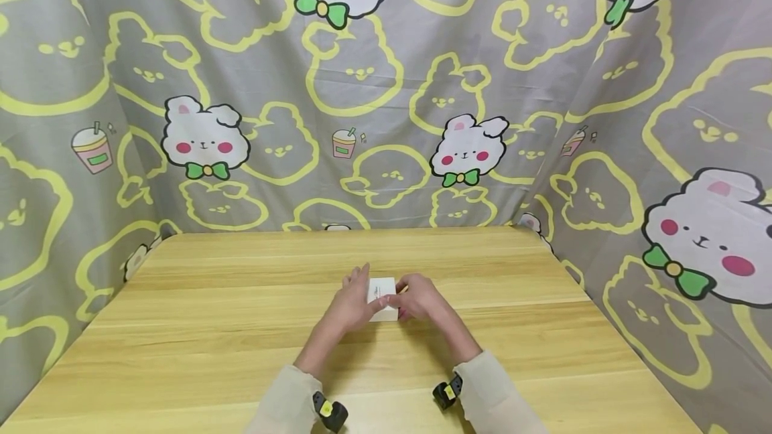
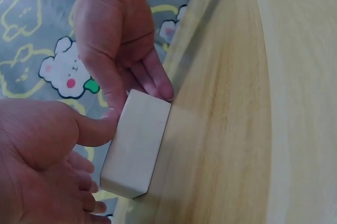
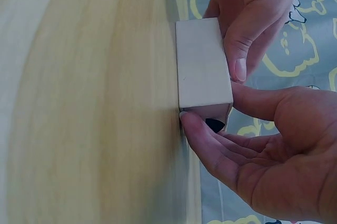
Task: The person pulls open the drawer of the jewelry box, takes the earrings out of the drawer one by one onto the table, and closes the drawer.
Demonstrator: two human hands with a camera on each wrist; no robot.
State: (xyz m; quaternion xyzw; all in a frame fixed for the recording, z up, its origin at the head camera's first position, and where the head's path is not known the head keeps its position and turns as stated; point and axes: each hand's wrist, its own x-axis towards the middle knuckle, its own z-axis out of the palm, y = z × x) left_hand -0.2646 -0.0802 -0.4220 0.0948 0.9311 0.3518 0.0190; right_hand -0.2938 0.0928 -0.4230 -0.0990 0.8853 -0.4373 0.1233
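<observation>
A small white rectangular box (image 1: 382, 286) with faint dark lettering on its top lies on the wooden table, between both hands. From its left side my left hand (image 1: 352, 303) holds it, thumb along the upper edge. My right hand (image 1: 419, 295) pinches the right end, with the thumb at the top edge and fingertips at the end face. In the right wrist view, a dark rounded spot (image 3: 214, 124) shows on the box's end beside the right fingers. The left wrist view shows the box's (image 2: 137, 134) plain side; whatever is inside is hidden.
The light wood table (image 1: 241, 353) spreads around the hands. A grey curtain (image 1: 374, 92) with yellow outlines and white cartoon animals hangs behind the table and on both sides. Black straps with small devices (image 1: 332, 414) sit on both sleeved wrists.
</observation>
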